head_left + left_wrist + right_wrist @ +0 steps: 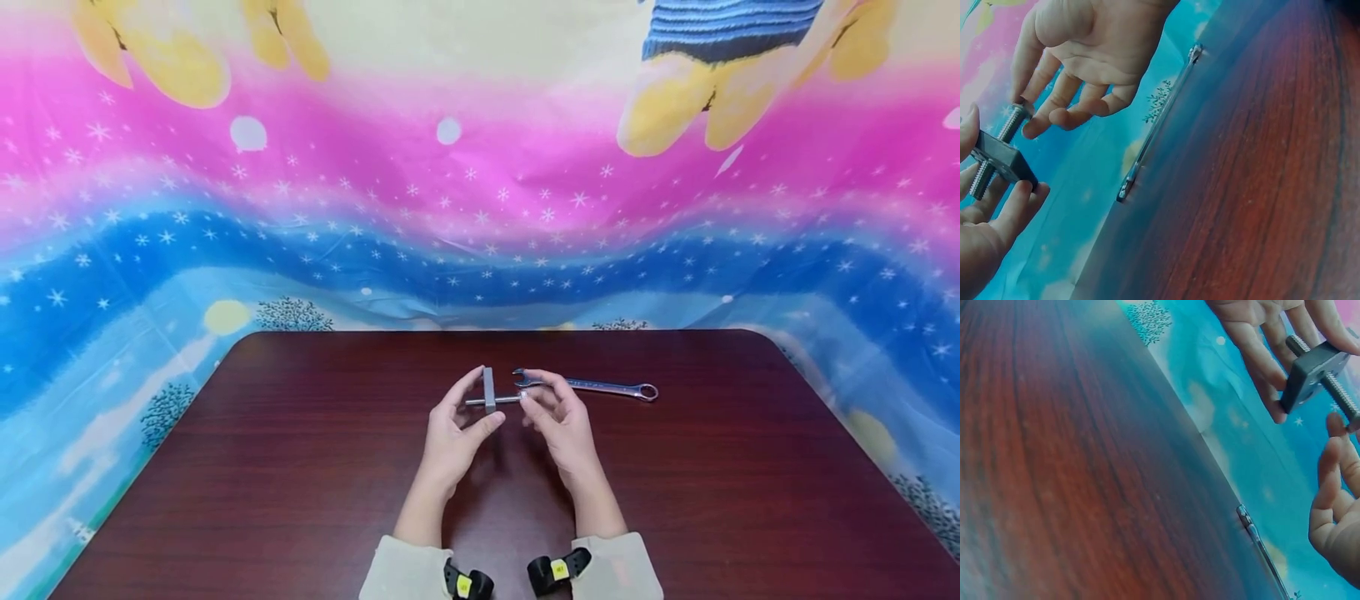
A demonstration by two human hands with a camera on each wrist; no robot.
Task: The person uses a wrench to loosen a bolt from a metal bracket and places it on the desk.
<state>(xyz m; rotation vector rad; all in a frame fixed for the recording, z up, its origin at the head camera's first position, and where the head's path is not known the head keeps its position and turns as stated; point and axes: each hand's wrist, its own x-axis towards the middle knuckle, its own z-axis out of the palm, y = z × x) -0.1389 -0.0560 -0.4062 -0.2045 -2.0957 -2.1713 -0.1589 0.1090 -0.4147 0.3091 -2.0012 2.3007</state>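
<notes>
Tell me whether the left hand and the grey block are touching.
Touching. The left wrist view shows it: the left hand holds the grey block, with a fingertip meeting its lower edge without a gap.

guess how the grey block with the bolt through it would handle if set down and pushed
The block looks like solid metal, so probably stiff and fairly heavy for its size. Its flat sides make rolling seem unlikely. The bolt sticks out of both faces, so it might rock.

Mid-frame I see a shiny, ridged metal bolt [507, 399], a matt, metal-looking block [489, 387] and a polished metal wrench [611, 387], with smooth, wood-grained table [300, 467] below and softly creased cloth [375, 225] above.
</notes>
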